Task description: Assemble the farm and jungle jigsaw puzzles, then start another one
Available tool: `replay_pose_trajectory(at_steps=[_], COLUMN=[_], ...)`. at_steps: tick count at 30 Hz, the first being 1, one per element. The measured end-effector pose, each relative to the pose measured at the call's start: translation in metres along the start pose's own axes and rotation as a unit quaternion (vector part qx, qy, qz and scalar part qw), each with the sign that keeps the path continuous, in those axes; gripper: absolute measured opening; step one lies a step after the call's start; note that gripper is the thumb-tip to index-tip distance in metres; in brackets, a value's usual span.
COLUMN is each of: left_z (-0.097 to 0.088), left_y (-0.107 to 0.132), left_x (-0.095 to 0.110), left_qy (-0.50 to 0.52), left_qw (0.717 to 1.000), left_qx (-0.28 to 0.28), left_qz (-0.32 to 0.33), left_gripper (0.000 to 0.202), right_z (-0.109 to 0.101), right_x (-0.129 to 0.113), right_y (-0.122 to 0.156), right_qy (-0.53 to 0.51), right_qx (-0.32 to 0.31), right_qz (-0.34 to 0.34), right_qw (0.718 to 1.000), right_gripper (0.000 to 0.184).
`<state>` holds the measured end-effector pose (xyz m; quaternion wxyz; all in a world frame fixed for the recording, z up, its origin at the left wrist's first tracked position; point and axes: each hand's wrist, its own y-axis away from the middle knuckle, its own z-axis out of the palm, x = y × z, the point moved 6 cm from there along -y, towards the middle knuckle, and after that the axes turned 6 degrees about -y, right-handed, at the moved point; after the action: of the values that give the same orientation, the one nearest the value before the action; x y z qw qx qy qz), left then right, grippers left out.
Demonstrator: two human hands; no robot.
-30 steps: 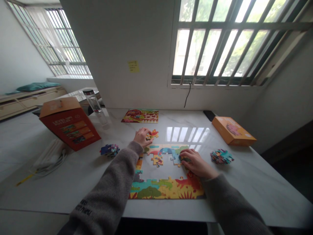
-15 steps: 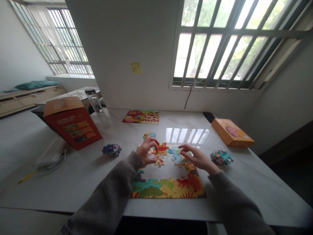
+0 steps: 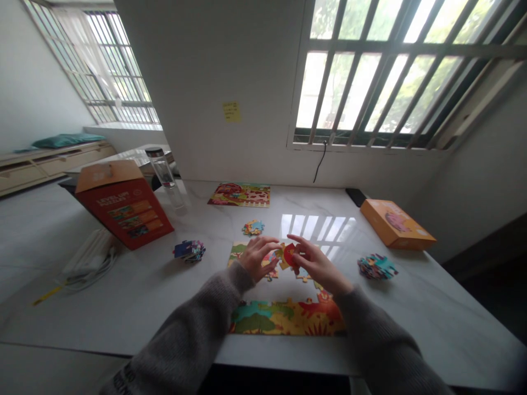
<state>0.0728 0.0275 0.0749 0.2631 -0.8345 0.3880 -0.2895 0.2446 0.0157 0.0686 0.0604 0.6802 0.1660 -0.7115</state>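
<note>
The right hand (image 3: 316,264) pinches a red piece (image 3: 290,254) between thumb and fingers at the centre of the frame. The left hand (image 3: 257,257) closes its fingertips on the piece's yellow edge. The piece sits just above the half-built puzzle (image 3: 284,321). With two grips on so small a thing, a twist could bend a tab or let it drop. The right sleeve (image 3: 370,340), low over the bottom row, could nudge joined parts apart.

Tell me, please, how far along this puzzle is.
Done: the bottom strip is joined, with parts of the left and top edges. In hand: the left hand and right hand hold a red piece over the middle. Left: the open middle, and loose piles.
</note>
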Motion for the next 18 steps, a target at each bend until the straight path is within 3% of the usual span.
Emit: replay_pose_trajectory(at_steps=[5,10,18], left_z=[-0.001,0.004,0.012], left_y=[0.001,0.001,0.004], left_x=[-0.008,-0.003,0.001], left_qy=[-0.013,-0.017,-0.064], left_qw=[0.998,0.999,0.996], left_qx=[0.025,-0.02,-0.049], left_qz=[-0.052,-0.041,-0.04], left_gripper=[0.025,0.046,0.069], right_z=[-0.003,-0.01,-0.001], right_x=[0.009,0.018,0.02], right_y=[0.001,0.001,0.002], right_qy=[-0.06,-0.028,-0.061], right_qx=[0.077,0.145,0.125], right_qz=[-0.003,-0.022,-0.051], right_qw=[0.995,0.989,0.989], right_gripper=[0.037,0.039,0.048])
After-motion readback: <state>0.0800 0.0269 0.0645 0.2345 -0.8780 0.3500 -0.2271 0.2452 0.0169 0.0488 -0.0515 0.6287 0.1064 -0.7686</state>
